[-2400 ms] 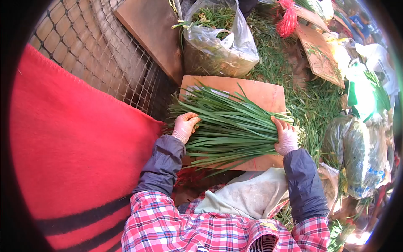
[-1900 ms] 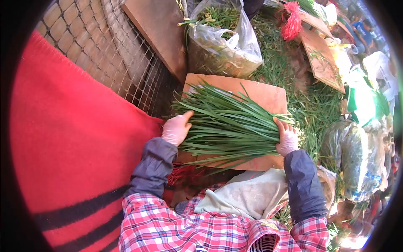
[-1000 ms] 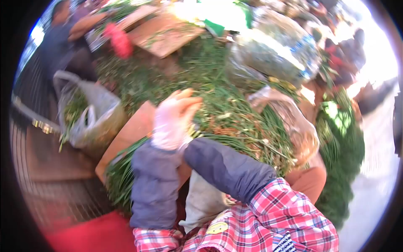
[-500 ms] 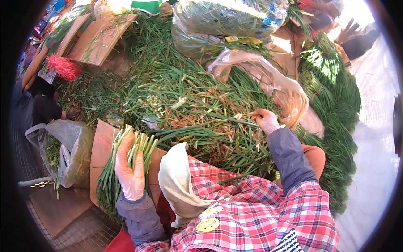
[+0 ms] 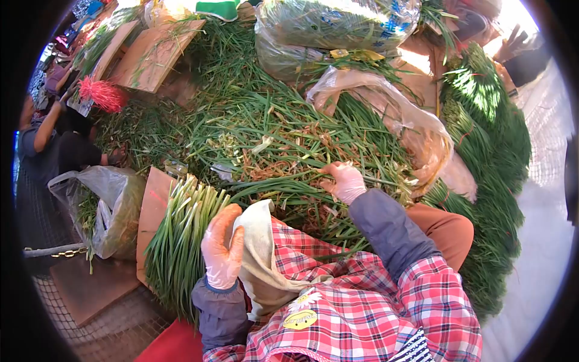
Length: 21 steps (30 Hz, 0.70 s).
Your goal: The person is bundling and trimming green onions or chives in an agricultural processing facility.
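Note:
Green stalks with pale ends lie as a bunch (image 5: pixel 181 235) on a brown board (image 5: pixel 158 187) at the lower left. Just right of that bunch is my left hand (image 5: pixel 223 250), gloved, its thumb and fingers apart and nothing between them. My right hand (image 5: pixel 344 182), also gloved, is over the loose pile of green and brown stalks (image 5: pixel 271 142). Its fingers are bent together at some stalks; what lies between the fingertips is too small to make out. A pale cloth (image 5: pixel 258 241) hangs beside my left hand.
A clear bag (image 5: pixel 108 208) of greens stands at the left. Large wrapped bundles (image 5: pixel 338 27) and an open plastic sheet (image 5: pixel 416 130) lie beyond the pile. Tied green bunches (image 5: pixel 482 145) line the right. Red strings (image 5: pixel 102 95) hang at upper left, near another person (image 5: pixel 45 142).
My left hand has come off the bunch and moved right, leaving the stalks on the board. My right hand has moved left over the pile. The view has shifted slightly.

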### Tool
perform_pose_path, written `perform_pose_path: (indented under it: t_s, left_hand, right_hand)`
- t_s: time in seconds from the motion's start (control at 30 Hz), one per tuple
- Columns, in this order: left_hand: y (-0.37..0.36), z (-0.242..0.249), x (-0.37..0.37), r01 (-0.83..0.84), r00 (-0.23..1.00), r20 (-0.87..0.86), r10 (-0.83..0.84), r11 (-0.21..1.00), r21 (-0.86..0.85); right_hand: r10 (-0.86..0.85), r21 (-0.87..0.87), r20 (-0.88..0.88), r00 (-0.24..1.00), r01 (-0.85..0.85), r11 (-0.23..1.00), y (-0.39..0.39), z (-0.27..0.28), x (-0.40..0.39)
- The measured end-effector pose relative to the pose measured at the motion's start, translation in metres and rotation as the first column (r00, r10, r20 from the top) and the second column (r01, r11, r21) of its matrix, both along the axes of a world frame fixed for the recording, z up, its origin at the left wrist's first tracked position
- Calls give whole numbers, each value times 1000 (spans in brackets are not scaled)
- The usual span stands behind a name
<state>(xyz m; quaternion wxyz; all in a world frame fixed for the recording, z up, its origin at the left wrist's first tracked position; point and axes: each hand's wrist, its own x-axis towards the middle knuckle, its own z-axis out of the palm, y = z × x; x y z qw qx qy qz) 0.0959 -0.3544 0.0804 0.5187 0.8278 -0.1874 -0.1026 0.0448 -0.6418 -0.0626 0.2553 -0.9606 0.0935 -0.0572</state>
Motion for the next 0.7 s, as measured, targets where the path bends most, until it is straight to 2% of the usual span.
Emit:
perform_pose_path:
  t_s: [0.07, 0.13, 0.23, 0.3, 0.33, 0.37, 0.4, 0.43, 0.47, 0.5, 0.53, 0.63, 0.7]
  left_hand:
    - [-3, -6, 0, 43, 998, 46, -44, 999, 22]
    - [-13, -6, 0, 66, 995, 72, -68, 997, 36]
    - [-24, -1, 3, 115, 987, 110, -121, 992, 60]
    - [-27, -5, 6, 102, 988, 110, -109, 993, 66]
    - [-27, -5, 8, 97, 988, 116, -106, 992, 75]
    - [-28, -6, 10, 93, 987, 123, -103, 992, 82]
    - [-29, -7, 11, 89, 986, 138, -96, 994, 61]
    - [-31, -7, 10, 92, 987, 128, -98, 994, 52]
    - [-33, -9, 10, 97, 987, 125, -102, 994, 42]
    - [-35, -10, 12, 102, 987, 124, -106, 994, 33]
    - [-36, -11, 13, 133, 978, 157, -139, 990, 48]
    - [-61, -4, 8, 194, 886, 362, -290, 940, 280]
    - [-87, 14, 4, 278, 786, 411, -461, 858, 431]
  right_hand:
    - [86, -52, -271, 959, -104, 993, 6, 3, 8]
    - [147, -81, -536, 831, -224, 971, 5, -9, 10]
    - [131, 27, -569, 812, -140, 990, -3, -3, 5]
    - [124, 62, -460, 879, -108, 992, -13, 14, 0]
    - [153, 354, -377, 913, -10, 935, -22, 17, -4]
    - [150, 617, -288, 946, 64, 785, -31, 21, -7]
    - [105, 879, -310, 945, 243, 410, -38, 34, -7]
    - [58, 835, -388, 920, 325, 443, -43, 29, -9]
    - [60, 653, -417, 907, 253, 714, -48, 22, -13]
    - [51, 400, -446, 894, 147, 905, -48, 23, -16]
    - [33, 536, -443, 896, 235, 811, -47, 24, -20]
    - [163, 803, -400, 902, 259, 537, -40, 49, -30]
    - [295, 860, -344, 892, 172, 481, -33, 81, -33]
